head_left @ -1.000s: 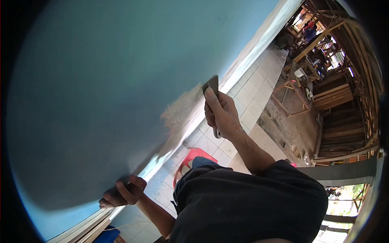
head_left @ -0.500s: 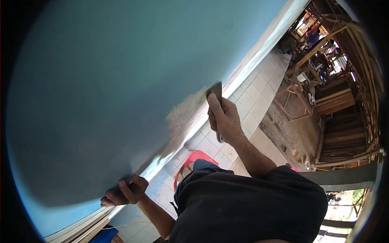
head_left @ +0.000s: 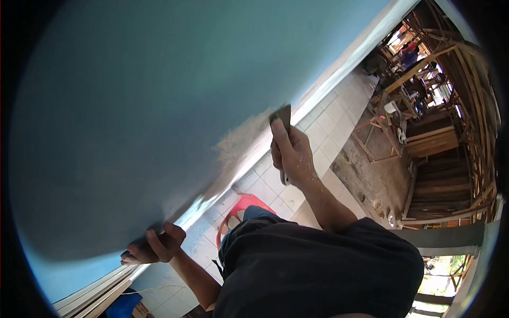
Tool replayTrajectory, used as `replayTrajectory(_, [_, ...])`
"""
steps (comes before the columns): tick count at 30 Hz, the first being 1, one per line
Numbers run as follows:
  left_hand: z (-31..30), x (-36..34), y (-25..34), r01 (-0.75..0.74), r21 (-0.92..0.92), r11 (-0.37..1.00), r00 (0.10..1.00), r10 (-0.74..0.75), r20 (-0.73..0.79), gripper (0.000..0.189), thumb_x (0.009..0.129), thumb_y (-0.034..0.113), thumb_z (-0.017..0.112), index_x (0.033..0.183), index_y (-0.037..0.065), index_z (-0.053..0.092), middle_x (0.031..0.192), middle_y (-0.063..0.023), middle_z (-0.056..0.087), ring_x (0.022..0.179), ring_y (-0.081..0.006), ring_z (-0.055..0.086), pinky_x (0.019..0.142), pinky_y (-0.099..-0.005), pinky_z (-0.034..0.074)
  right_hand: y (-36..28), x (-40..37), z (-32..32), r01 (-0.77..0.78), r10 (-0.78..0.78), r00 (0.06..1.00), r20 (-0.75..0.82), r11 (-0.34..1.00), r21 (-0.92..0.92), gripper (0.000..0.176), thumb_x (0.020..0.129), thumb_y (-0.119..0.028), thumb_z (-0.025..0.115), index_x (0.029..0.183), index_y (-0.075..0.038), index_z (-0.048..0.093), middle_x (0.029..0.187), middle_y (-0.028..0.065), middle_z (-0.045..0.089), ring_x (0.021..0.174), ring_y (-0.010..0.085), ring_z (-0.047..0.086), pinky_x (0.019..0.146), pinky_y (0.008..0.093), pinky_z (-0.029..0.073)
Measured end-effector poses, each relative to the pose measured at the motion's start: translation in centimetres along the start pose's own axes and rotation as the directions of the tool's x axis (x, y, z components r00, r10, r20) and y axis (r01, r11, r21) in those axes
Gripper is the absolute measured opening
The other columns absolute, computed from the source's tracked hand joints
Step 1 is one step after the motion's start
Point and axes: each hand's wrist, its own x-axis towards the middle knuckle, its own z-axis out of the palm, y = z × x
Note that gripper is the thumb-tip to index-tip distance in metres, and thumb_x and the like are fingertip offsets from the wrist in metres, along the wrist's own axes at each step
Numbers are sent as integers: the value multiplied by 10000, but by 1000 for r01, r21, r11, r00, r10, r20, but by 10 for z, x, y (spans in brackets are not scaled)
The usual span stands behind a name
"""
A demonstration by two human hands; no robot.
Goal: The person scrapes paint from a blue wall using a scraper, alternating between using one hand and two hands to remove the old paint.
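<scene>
My right hand (head_left: pixel 292 153) is closed around a scraper (head_left: pixel 283 114) with a flat, dark blade. The blade is at the edge of the blue wall (head_left: pixel 159 106), beside a rough, bare tan patch (head_left: pixel 241 140) where the blue paint is gone. Pale specks dot the hand and forearm. Lower left, my left hand (head_left: pixel 158 245) rests against the wall near its edge, fingers apart and partly bent. Shadow darkens that hand, and its palm side is hidden.
Below the wall edge lies a white tiled floor (head_left: pixel 328 119) with a red plastic chair (head_left: pixel 249 202) near my body. Wooden frames (head_left: pixel 379 138) and stacked boards (head_left: pixel 440 180) stand to the right. A blue item (head_left: pixel 122 305) lies at lower left.
The view has shifted slightly. My right hand still holds the scraper at the wall edge, its blade a little higher in view. My left hand stays against the wall.
</scene>
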Motion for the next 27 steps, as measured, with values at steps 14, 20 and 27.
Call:
replayTrajectory(14, [0,-6,4,27,13,1000,1000,-27,-10,374,849,357,555,1104,84,575,1317,-228,409,1307,-421,274,1038,-618,164,-29,6,7,155,-154,987,41,988,-15,453,939,-426,466,652,-76,433,446,-27,360,337,57,322,322,220,246])
replayTrajectory(20, [4,-5,-1,7,9,1000,999,-7,-36,368,846,355,554,1107,97,581,1318,-217,416,1311,-409,277,1046,-611,160,-10,6,7,147,-148,989,-3,985,-85,441,939,-415,472,667,-69,438,457,-24,375,340,53,313,320,219,240])
replayTrajectory(27, [1,-6,0,23,2,1000,999,-23,-23,377,839,367,555,1099,95,591,1333,-200,408,1313,-405,275,1054,-605,149,-5,1,7,75,-79,997,-17,986,-147,441,932,-425,483,659,-82,429,466,-26,373,349,57,349,326,212,261])
